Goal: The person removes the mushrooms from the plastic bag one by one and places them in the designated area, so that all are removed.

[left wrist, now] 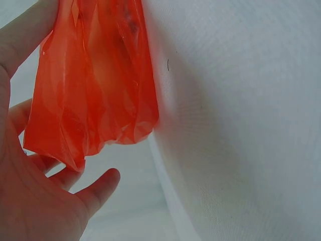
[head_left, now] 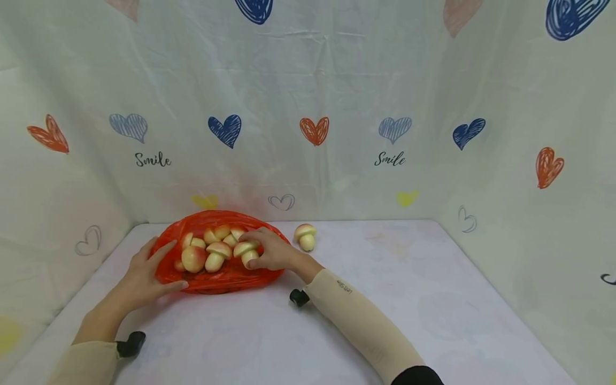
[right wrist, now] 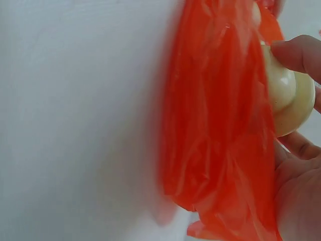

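A red plastic bag (head_left: 226, 283) lies wide open on the table, with several toy mushrooms (head_left: 215, 259), cream-stemmed with reddish caps, inside it. My right hand (head_left: 275, 251) pinches one toy mushroom (head_left: 247, 251) at the bag's right side. In the right wrist view, the thumb presses on that pale mushroom (right wrist: 282, 88) just behind the bag's rim. On the left, my left hand (head_left: 146, 275) touches the bag's edge with spread fingers. The left wrist view shows the bag's red film (left wrist: 100, 85) between its thumb and loosely bent fingers.
A single toy mushroom (head_left: 306, 237) stands on the white table (head_left: 385, 299), right of the bag near the back edge. A pale curtain (head_left: 346, 80) with printed hearts rises behind and at both sides. Black wrist cameras (head_left: 131, 344) sit on the sleeves.
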A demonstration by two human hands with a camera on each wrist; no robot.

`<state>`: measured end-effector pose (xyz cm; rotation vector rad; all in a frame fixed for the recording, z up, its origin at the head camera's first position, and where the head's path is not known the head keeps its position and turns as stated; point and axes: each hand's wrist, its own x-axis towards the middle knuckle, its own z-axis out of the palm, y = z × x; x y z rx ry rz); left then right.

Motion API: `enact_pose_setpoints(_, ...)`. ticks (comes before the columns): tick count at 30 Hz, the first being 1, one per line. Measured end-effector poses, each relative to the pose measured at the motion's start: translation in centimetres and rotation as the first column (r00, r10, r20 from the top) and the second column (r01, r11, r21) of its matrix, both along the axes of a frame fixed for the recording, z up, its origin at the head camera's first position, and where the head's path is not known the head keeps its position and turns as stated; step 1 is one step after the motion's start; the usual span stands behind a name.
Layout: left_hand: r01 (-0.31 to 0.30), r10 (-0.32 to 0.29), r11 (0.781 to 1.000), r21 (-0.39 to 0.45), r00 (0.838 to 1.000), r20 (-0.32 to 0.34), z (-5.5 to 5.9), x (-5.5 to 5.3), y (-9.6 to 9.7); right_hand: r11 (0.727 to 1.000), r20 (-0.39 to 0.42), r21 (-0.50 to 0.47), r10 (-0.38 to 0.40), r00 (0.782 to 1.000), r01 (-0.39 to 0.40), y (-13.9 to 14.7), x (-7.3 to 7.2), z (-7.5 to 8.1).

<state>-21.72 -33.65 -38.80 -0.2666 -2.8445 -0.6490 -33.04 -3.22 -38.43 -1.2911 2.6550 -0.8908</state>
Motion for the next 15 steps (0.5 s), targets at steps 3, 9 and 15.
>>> enact_pose_setpoints(3, -0.001, 0.001, 1.000, 0.000, 1.000, -0.011, -0.1, 0.0, -0.1, 0.999, 0.005, -0.031, -0.011, 1.000, 0.011, 0.5, 0.3, 0.6)
enact_pose_setpoints(9, -0.006, 0.006, 1.000, 0.006, 1.000, -0.027, -0.2, 0.1, -0.2, 0.994, 0.010, -0.102, -0.023, 1.000, 0.023, 2.1, 0.7, 1.5)
enact_pose_setpoints(15, 0.006, -0.006, 1.000, 0.009, 1.000, -0.022, -0.3, -0.1, -0.2, 0.989, -0.018, -0.140, -0.041, 0.999, 0.038, 4.5, 1.2, 2.4)
